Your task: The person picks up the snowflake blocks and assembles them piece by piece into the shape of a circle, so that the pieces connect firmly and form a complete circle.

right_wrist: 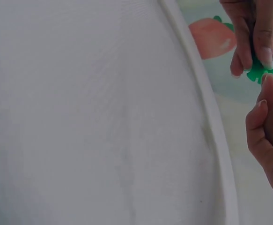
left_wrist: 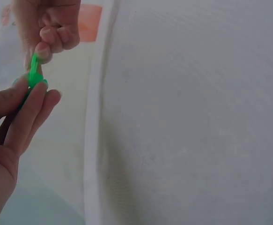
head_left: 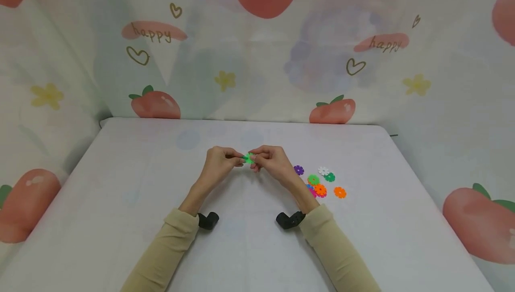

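Observation:
Both hands meet above the far-middle part of the table, fingertips close together. My left hand (head_left: 217, 164) pinches a dark green notched plastic disc (right_wrist: 255, 75), its face turned toward the right wrist camera. Between thumb and fingers, my right hand (head_left: 274, 163) holds a light green snowflake disc (head_left: 249, 159). In the left wrist view the light green disc (left_wrist: 34, 70) is seen nearly edge-on, set across the dark one. The two discs touch at their edges; fingers hide how deep their slots sit.
Right of the right forearm lie loose discs: a purple one (head_left: 298, 170), a white one (head_left: 323, 171) beside a dark green one (head_left: 330, 177), and a lone orange one (head_left: 339, 192). A small overlapping pile has an orange disc (head_left: 320, 189) on top. A printed cloth backdrop (head_left: 257, 59) stands behind the table.

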A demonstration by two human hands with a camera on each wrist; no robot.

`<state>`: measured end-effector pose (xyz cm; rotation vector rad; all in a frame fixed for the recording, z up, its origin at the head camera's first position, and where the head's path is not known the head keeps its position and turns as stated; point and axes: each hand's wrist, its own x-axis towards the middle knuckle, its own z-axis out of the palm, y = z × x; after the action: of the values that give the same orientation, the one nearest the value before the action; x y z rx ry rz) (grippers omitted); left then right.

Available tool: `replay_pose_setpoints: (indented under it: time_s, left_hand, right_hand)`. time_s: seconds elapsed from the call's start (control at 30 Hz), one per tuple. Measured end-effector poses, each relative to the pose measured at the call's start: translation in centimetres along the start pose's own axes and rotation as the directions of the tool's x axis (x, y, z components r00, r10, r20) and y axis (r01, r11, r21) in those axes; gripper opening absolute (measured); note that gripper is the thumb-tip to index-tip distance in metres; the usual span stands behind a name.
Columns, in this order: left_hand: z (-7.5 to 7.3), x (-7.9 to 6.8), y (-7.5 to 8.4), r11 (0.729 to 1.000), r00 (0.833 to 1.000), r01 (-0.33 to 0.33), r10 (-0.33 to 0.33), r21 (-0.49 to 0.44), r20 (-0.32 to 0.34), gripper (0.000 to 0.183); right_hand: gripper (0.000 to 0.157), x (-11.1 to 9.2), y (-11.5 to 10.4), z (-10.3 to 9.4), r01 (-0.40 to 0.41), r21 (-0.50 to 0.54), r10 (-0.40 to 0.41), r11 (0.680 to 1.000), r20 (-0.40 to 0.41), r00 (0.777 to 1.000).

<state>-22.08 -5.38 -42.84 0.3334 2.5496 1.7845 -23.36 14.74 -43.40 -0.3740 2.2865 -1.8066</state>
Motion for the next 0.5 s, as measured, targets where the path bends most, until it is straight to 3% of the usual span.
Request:
replay_pose_setpoints:
  time_s: [0.1,0.23,0.37,0.5]
  left_hand:
    - [-0.3,0.0,-0.1,1.000,0.999,0.016,-0.016,-0.011,0.035,0.006]
    - [-1.0,-0.1,-0.2,0.988,0.992,0.092,-0.080,-0.125,0.101,0.021]
    - [-1.3,-0.1,-0.1,0.952,0.978,0.177,-0.141,-0.249,0.154,0.031]
    - [-1.3,-0.1,-0.1,0.931,0.955,0.256,-0.200,-0.262,0.221,0.026]
  right_hand:
    - [0.023,0.0,0.3,-0.2,-0.001,-0.015,0.001,1.000,0.008,1.000]
    - [0.020,-0.1,0.4,-0.4,-0.016,-0.008,0.017,1.000,0.016,1.000]
    - [0.019,-0.2,0.2,-0.6,-0.018,0.002,0.018,1.000,0.026,0.999]
    - [0.018,-0.1,0.0,-0.6,-0.001,-0.005,0.001,1.000,0.042,0.999]
